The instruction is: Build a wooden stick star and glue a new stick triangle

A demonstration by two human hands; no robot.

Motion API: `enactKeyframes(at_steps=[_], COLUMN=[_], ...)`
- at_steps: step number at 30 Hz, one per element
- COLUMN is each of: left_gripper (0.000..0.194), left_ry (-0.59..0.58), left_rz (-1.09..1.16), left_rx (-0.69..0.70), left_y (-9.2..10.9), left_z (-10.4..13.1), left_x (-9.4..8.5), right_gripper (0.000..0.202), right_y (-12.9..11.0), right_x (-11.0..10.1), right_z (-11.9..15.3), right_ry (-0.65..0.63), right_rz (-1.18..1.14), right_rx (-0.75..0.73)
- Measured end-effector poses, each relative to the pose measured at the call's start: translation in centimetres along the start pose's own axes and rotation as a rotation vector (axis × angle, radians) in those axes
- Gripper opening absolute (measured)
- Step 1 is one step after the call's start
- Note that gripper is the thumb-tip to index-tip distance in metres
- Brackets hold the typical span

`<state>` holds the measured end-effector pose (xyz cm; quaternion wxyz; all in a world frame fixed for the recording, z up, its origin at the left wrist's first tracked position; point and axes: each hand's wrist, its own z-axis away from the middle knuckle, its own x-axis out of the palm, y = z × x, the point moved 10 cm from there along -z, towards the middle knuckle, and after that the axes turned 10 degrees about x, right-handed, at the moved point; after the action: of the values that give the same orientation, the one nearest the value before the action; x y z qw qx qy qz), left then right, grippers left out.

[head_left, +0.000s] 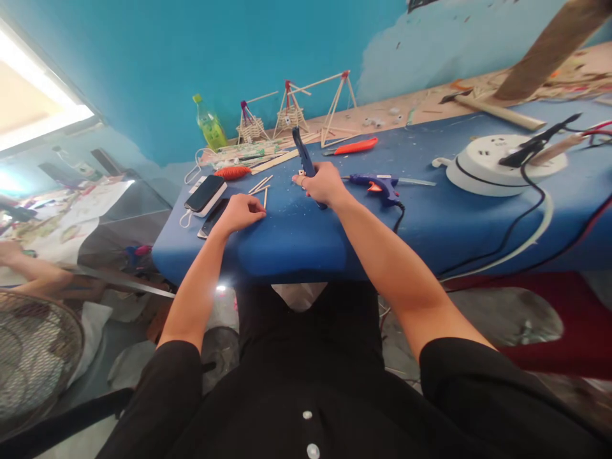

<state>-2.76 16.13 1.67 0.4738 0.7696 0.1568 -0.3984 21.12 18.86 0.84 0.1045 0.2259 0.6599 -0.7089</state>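
Note:
My right hand (325,183) is closed around a dark blue hand tool (302,152), which stands up above the fist; its exact kind is partly hidden by my fingers. My left hand (241,213) rests low on the blue table (296,245), its fingers pinched at the near end of a thin wooden stick (266,196). More short sticks (261,183) lie just beyond. Beside the left hand are a dark phone (213,217) and a white power bank (206,193). Right of my right hand lies a blue glue gun (380,185) with an orange trigger.
Stick frames (291,111) stand along the wall by a green-yellow bottle (210,122). An orange utility knife (356,146) and orange cord (232,173) lie behind my hands. At right are a white power strip reel (492,172), trailing cables and a hammer (502,111). A fan (36,357) stands lower left.

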Motion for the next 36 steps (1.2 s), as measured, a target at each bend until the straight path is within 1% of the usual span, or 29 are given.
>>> enactKeyframes(at_steps=[2, 4, 6, 7, 9, 11, 12, 13, 14, 15, 16, 17, 19, 21, 22, 23, 26, 28, 30, 33, 36], left_gripper=[0.004, 0.006, 0.006, 0.007, 0.01, 0.017, 0.02, 0.022, 0.027, 0.037, 0.049, 0.059, 0.07, 0.07, 0.07, 0.074, 0.103, 0.116, 0.119, 0.109, 0.088], left_ry=[0.009, 0.043, 0.131, 0.198, 0.354, 0.543, 0.657, 0.856, 1.039, 1.171, 1.231, 1.265, 1.278, 1.236, 1.218, 1.199, 1.169, 1.172, 1.187, 1.187, 1.142], left_rz=[0.059, 0.131, 0.214, 0.257, 0.327, 0.402, 0.453, 0.603, 0.746, 0.843, 0.867, 0.872, 0.863, 0.852, 0.853, 0.86, 0.906, 0.926, 0.934, 0.942, 0.928], left_rx=[-0.003, -0.01, -0.018, -0.022, -0.024, -0.026, -0.033, -0.054, -0.076, -0.086, -0.087, -0.082, -0.077, -0.069, -0.067, -0.068, -0.084, -0.082, -0.063, -0.015, 0.072], left_y=[0.0, -0.1, -0.6, -1.0, -2.1, -3.7, -4.8, -6.5, -8.3, -9.9, -11.0, -11.9, -13.5, -14.7, -15.2, -15.5, -15.9, -15.5, -14.6, -12.8, -10.8], left_z=[0.1, 0.3, 0.4, 0.4, 0.6, 1.2, 1.9, 3.3, 4.9, 6.3, 7.4, 8.5, 10.3, 11.5, 11.9, 12.3, 12.8, 12.7, 12.4, 11.6, 10.4], left_x=[0.3, 0.4, -0.4, -1.3, -4.0, -7.6, -9.5, -11.7, -13.3, -14.5, -15.6, -16.5, -17.9, -18.6, -18.8, -18.8, -18.2, -17.6, -16.9, -15.8, -14.9], right_gripper=[0.024, 0.024, 0.024, 0.024, 0.023, 0.023, 0.023, 0.022, 0.022, 0.022, 0.022, 0.022, 0.022, 0.022, 0.023, 0.023, 0.026, 0.026, 0.026, 0.025, 0.027], right_y=[0.1, 0.2, 0.1, 0.1, 0.0, -0.1, -0.1, 0.0, 0.0, 0.0, 0.1, 0.1, 0.2, 0.2, 0.2, 0.2, 0.3, 0.4, 0.4, 0.5, 0.5], right_x=[0.1, 0.2, 0.3, 0.3, 0.3, 0.3, 0.3, 0.3, 0.3, 0.4, 0.4, 0.4, 0.5, 0.6, 0.7, 0.8, 0.9, 1.0, 1.0, 1.1, 1.1], right_z=[-0.1, 0.0, 0.1, 0.2, 0.4, 0.5, 0.5, 0.5, 0.4, 0.4, 0.3, 0.3, 0.2, 0.2, 0.3, 0.3, 0.4, 0.3, 0.3, 0.1, 0.1], right_ry=[-0.008, -0.018, -0.034, -0.043, -0.058, -0.064, -0.066, -0.068, -0.07, -0.071, -0.072, -0.072, -0.074, -0.076, -0.078, -0.081, -0.094, -0.099, -0.1, -0.102, -0.104], right_rz=[-0.007, -0.02, -0.036, -0.045, -0.057, -0.066, -0.07, -0.074, -0.079, -0.084, -0.088, -0.093, -0.103, -0.112, -0.114, -0.116, -0.117, -0.119, -0.123, -0.131, -0.14], right_rx=[0.009, 0.02, 0.029, 0.033, 0.037, 0.037, 0.036, 0.034, 0.033, 0.032, 0.031, 0.031, 0.031, 0.034, 0.037, 0.04, 0.042, 0.04, 0.036, 0.031, 0.029])
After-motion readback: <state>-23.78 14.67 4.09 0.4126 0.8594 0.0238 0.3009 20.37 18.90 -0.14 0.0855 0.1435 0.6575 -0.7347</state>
